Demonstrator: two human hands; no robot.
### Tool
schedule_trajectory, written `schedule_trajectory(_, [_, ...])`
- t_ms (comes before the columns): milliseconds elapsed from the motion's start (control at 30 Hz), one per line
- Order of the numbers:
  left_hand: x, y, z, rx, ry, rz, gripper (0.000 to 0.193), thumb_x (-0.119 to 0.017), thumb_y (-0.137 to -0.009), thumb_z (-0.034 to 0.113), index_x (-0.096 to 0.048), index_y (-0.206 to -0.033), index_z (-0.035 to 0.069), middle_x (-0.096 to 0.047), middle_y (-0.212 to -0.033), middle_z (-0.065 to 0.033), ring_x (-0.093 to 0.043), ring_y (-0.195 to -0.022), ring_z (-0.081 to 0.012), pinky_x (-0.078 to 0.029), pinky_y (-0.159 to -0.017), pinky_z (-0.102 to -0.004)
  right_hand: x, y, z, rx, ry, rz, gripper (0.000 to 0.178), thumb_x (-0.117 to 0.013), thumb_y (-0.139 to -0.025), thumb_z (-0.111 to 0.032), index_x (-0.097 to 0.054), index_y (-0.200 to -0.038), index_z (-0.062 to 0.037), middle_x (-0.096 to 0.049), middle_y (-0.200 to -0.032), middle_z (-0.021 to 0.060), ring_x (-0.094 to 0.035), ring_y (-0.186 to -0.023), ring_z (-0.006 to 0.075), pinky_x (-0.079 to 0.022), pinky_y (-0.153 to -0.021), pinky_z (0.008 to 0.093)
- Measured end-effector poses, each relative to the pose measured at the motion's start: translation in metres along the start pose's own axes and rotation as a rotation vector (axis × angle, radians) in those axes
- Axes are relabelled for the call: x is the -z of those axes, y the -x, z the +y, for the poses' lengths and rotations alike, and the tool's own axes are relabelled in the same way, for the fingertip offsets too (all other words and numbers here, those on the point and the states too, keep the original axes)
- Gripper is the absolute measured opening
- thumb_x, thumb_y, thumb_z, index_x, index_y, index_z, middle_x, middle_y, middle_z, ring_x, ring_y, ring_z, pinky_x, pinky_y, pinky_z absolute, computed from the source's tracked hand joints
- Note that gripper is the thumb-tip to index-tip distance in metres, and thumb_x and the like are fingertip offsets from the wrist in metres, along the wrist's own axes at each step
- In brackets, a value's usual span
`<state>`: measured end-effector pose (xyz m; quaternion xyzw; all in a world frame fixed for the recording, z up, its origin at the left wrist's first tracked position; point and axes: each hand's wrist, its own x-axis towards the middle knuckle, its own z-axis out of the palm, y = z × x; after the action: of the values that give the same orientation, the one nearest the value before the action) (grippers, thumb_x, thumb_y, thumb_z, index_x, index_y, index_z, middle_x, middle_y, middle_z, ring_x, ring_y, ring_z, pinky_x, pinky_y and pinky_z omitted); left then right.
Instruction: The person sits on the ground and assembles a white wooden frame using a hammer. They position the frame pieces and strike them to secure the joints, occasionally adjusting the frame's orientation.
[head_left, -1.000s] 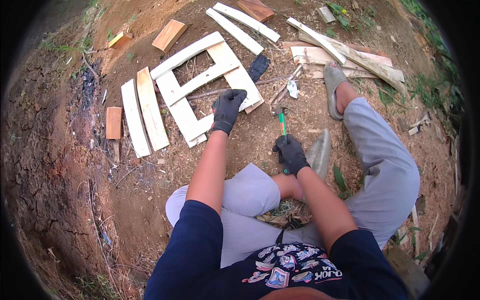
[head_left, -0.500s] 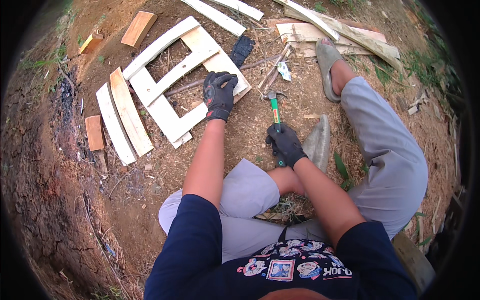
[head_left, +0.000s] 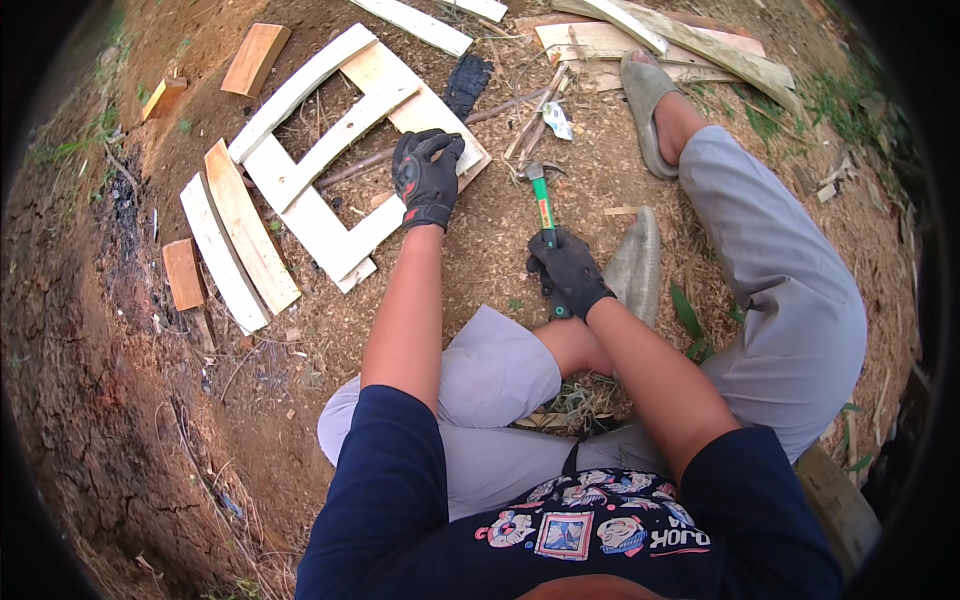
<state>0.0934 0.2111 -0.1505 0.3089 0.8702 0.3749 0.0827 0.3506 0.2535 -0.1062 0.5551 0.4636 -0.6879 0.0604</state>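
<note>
— Right, down from the head camera: the person sits on bare dirt, and the left hand [head_left: 428,178], in a black glove, is pressed on the near corner of a pale wooden frame [head_left: 330,160] lying flat on the ground.

— Fingers curled or flat there?

— Bent over the frame's edge, gripping it lightly; it carries nothing else. The right hand [head_left: 568,270], gloved too, is wrapped tight around a green-handled hammer [head_left: 543,200], whose steel head points away from the person and sits low over the sawdust, just right of the frame.

— Is the hammer head touching the frame?

— No, it's beside it, a little apart. Whether it rests on the ground, one cannot tell.

— What else lies around?

— Two loose planks [head_left: 235,240] lie side by side to the left of the frame, with a short reddish block [head_left: 184,273] beside them. A spare black glove [head_left: 467,84] lies just beyond the frame, and more boards [head_left: 650,40] are stacked at the far right. A grey sandal [head_left: 632,265] lies right next to the right hand, and the person's right foot wears another [head_left: 645,110].
</note>
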Motion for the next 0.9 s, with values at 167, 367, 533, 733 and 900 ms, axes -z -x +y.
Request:
schedule_trajectory(167, [-0.002,0.001,-0.001,-0.031,-0.004,0.015,0.013,-0.085,-0.085,0.025,-0.087,-0.094,0.016,-0.08,-0.112,-0.0054,-0.064,-0.123,-0.0334,-0.046,-0.116,-0.0467,0.0,-0.002,0.005,-0.003,-0.017,0.009,0.018,-0.066,-0.104,-0.024,-0.065,-0.108,-0.0068,-0.07,-0.083,0.0062,-0.06,-0.058,0.0127,-0.051,-0.052,0.0334])
schedule_trajectory(367, [-0.004,0.0,-0.009,-0.011,-0.019,-0.012,0.013,-0.085,-0.086,0.028,-0.087,-0.094,0.018,-0.08,-0.114,-0.0033,-0.062,-0.13,-0.0333,-0.043,-0.119,-0.0473,-0.001,-0.003,0.004,0.011,-0.007,0.005,0.018,-0.066,-0.104,-0.025,-0.065,-0.107,-0.0073,-0.07,-0.082,0.0052,-0.059,-0.058,0.0111,-0.05,-0.051,0.0327])
schedule_trajectory(533, [-0.002,0.002,-0.004,-0.091,-0.09,-0.004,0.016,-0.083,-0.087,0.029,-0.087,-0.094,0.015,-0.08,-0.114,-0.0036,-0.066,-0.12,-0.0287,-0.049,-0.11,-0.043,0.001,-0.003,0.004,0.04,0.118,0.128,0.029,-0.06,-0.107,-0.035,-0.064,-0.106,-0.0065,-0.072,-0.087,0.0144,-0.068,-0.069,0.0281,-0.053,-0.064,0.0463])
schedule_trajectory(733, [0.003,0.003,-0.006,-0.096,-0.099,-0.016,0.018,-0.084,-0.085,0.033,-0.087,-0.092,0.017,-0.079,-0.118,-0.0018,-0.065,-0.124,-0.0294,-0.047,-0.113,-0.0444,-0.002,0.01,-0.038,0.483,0.676,0.337,0.031,-0.051,-0.11,-0.036,-0.059,-0.118,-0.0068,-0.07,-0.097,0.0258,-0.068,-0.092,0.0486,-0.051,-0.083,0.06])
schedule_trajectory(900, [0.0,0.006,-0.003,0.001,-0.077,-0.089,0.019,-0.083,-0.086,0.037,-0.087,-0.098,0.023,-0.075,-0.131,0.0036,-0.049,-0.144,-0.0312,-0.029,-0.126,-0.0502,-0.004,0.013,-0.071,0.695,0.942,0.292,0.034,-0.052,-0.109,-0.032,-0.062,-0.129,-0.0064,-0.073,-0.094,0.0225,-0.07,-0.085,0.0458,-0.054,-0.08,0.0575])
